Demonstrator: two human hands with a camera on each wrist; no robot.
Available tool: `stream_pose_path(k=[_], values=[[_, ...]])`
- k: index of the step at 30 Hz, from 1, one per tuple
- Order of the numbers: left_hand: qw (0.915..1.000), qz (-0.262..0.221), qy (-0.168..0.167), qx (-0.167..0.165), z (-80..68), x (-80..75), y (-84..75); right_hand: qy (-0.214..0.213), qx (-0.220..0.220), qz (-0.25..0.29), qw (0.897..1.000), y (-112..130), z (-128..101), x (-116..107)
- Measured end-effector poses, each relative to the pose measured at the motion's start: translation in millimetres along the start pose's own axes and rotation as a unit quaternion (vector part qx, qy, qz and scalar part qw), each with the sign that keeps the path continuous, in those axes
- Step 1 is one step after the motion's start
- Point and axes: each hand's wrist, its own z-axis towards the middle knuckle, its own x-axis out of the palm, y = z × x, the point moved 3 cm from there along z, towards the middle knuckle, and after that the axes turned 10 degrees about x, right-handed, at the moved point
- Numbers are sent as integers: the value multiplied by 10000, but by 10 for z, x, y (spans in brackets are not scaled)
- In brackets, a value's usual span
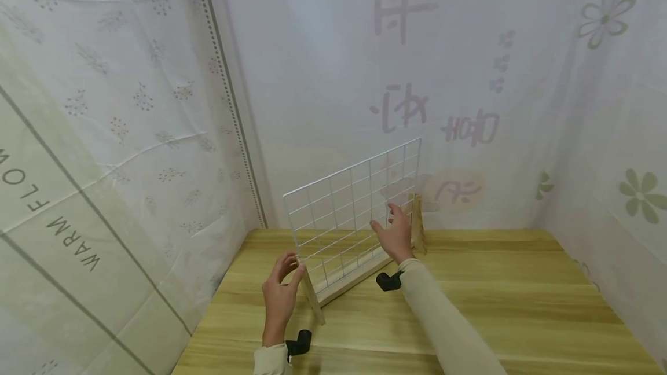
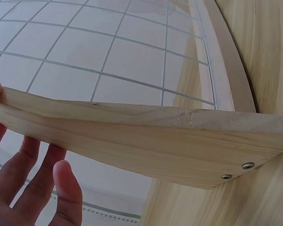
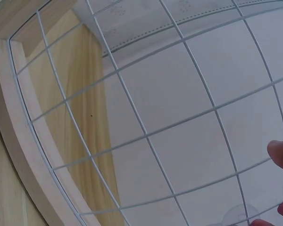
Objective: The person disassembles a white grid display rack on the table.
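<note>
A white wire grid panel (image 1: 353, 190) stands upright in a pale wooden stand with a base bar (image 1: 354, 280). My left hand (image 1: 280, 294) holds the upper end of the stand's left side post (image 1: 312, 297), fingertips on its edges. In the left wrist view, two screw heads show near the foot of that post (image 2: 132, 136). In front of the panel's right part is my right hand (image 1: 395, 236), thumb and fingers spread and loosely bent. Its thumb (image 3: 282, 154) shows close to the wires in the right wrist view; whether it touches them I cannot tell. The right side post (image 1: 418, 221) stands just beyond.
The stand rests on a wood-grain table (image 1: 500, 300). Behind the table hangs a pale printed curtain (image 1: 323, 74); more patterned cloth (image 1: 104, 103) hangs at the left and right. Black brackets (image 1: 299, 342) are on both wrists.
</note>
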Motion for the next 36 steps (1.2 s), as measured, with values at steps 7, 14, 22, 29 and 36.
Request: stream_pose_path(k=[7,14,22,29,36], values=[[10000,-18,-63,34,-8,13,15,-292,36,225,9993,54,32,49],[9999,-118,-85,-69,-9,37,46,-301,397,655,9966,78,47,39],[9999,-91,-132,47,-20,50,55,-542,465,791,9943,44,79,82],[9996,104,-215,175,-29,37,38,-632,494,908,9926,62,78,111],[9991,178,-240,309,-35,38,3,-784,488,975,9909,91,61,115]])
